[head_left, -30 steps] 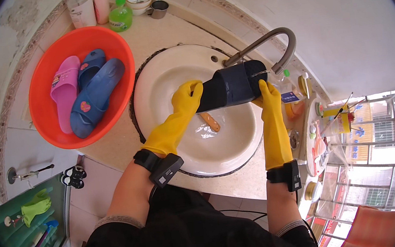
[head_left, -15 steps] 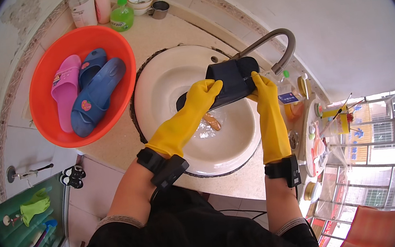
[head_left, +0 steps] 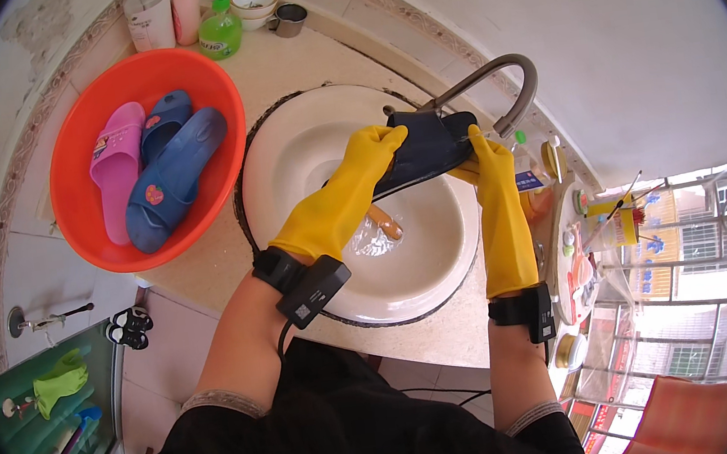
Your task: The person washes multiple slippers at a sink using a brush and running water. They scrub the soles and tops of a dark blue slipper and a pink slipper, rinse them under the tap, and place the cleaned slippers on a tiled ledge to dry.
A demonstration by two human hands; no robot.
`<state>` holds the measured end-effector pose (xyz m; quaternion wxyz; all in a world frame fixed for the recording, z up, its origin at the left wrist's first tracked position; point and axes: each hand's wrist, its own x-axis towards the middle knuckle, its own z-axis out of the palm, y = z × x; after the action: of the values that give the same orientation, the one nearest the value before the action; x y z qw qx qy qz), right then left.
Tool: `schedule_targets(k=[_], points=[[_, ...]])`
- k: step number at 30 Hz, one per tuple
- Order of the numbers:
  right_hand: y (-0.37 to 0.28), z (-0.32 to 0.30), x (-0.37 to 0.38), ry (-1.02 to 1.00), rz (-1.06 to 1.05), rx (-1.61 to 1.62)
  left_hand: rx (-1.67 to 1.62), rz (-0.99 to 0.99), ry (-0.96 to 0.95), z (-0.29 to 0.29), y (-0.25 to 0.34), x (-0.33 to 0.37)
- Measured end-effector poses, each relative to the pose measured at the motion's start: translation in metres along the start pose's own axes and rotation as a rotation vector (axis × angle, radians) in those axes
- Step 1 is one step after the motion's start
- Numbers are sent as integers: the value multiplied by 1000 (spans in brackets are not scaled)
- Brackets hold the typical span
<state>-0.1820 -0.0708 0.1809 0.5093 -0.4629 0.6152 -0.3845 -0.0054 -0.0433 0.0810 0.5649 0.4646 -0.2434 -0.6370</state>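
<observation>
A black slide slipper (head_left: 428, 148) is held tilted above the far side of the white washbasin (head_left: 280, 137), near the faucet. My left hand (head_left: 373, 158), in a yellow rubber glove, grips it by the strap's left edge. At its right end, the gloved fingers of my right hand (head_left: 489, 153) pinch the edge. Some of the sole is hidden behind my left glove. Below, a wooden-looking brown object (head_left: 386, 221), perhaps a brush, lies in shallow water in the basin.
On the left, an orange-red tub (head_left: 78, 230) holds a pink slipper (head_left: 118, 189) and blue slippers (head_left: 169, 192). Behind it stand a green pump bottle (head_left: 220, 34), bowls (head_left: 254, 1) and a metal cup (head_left: 289, 20). The curved faucet (head_left: 528, 89) arches close to my right hand.
The black slipper has tipped, so its sole end no longer sticks out left of my left glove. My left hand has shifted slightly up and away.
</observation>
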Motion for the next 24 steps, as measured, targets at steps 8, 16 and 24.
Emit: schedule_targets(k=[8,16,24], points=[[-5,-4,-3,32,-16,21,51,4,38,11,18,1],[-11,-13,-13,81,-24,61,-77,-6,-79,21,3,8],[15,-12,-12,-167,-4,-39,-39,44,-168,-5,-18,-30]])
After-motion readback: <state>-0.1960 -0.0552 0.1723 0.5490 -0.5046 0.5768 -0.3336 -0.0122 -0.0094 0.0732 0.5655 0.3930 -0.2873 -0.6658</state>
